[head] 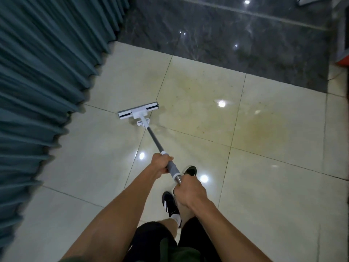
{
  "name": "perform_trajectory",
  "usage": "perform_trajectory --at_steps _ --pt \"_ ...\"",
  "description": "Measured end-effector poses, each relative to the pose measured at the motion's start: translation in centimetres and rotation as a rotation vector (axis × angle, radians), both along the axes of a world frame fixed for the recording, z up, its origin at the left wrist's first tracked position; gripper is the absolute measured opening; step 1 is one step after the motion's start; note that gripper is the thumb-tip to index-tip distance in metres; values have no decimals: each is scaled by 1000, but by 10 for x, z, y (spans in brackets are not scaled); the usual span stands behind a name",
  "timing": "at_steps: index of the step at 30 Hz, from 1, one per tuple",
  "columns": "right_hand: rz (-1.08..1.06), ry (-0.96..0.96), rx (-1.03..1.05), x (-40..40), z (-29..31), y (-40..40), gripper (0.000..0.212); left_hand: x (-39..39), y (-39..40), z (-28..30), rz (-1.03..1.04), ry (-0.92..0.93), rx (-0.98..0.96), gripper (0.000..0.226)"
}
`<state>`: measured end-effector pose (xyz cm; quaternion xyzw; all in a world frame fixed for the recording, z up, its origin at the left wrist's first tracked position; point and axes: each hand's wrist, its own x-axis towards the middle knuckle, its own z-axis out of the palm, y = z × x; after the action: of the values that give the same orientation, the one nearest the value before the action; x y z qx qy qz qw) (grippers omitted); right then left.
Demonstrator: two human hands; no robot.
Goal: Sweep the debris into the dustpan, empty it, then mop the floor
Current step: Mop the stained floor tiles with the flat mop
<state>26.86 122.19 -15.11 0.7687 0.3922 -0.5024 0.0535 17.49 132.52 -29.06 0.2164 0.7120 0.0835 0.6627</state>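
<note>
A flat mop with a white head (pixel 138 110) lies on the cream floor tiles (pixel 264 186), its grey pole (pixel 154 140) slanting back toward me. My left hand (pixel 160 164) grips the grey sleeve of the pole further down. My right hand (pixel 189 190) grips the metal upper end of the pole, closer to my body. A wet, yellowish smear (pixel 255 121) spreads over the tiles to the right of the mop head. No dustpan or debris is in view.
A pleated teal curtain (pixel 41 82) hangs along the left, reaching the floor near the mop head. Dark grey marble flooring (pixel 236 40) starts beyond the cream tiles. A red and white object (pixel 342 59) sits at the right edge. My black shoes (pixel 170 204) stand below my hands.
</note>
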Motion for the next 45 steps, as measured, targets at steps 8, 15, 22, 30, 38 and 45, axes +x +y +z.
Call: perform_trajectory --at_steps 8,15,22,30,38,45 --pt "-90 -28 43 48 -17 87 17 58 99 -12 -51 -17 14 29" --pt "-83 -82 11 61 -43 180 21 86 192 -32 -119 -40 -31 27" --pt "-71 -73 -12 31 -74 308 20 60 317 -65 -141 -24 -83 23" --pt "-88 -178 -122 18 -89 392 27 47 392 -89 -119 -95 -152 27" --pt "-170 -127 -49 -15 -119 471 23 20 477 -108 -117 -90 -53 25" --pt "-291 -113 67 -28 -151 562 18 17 569 -128 -111 -17 65 27"
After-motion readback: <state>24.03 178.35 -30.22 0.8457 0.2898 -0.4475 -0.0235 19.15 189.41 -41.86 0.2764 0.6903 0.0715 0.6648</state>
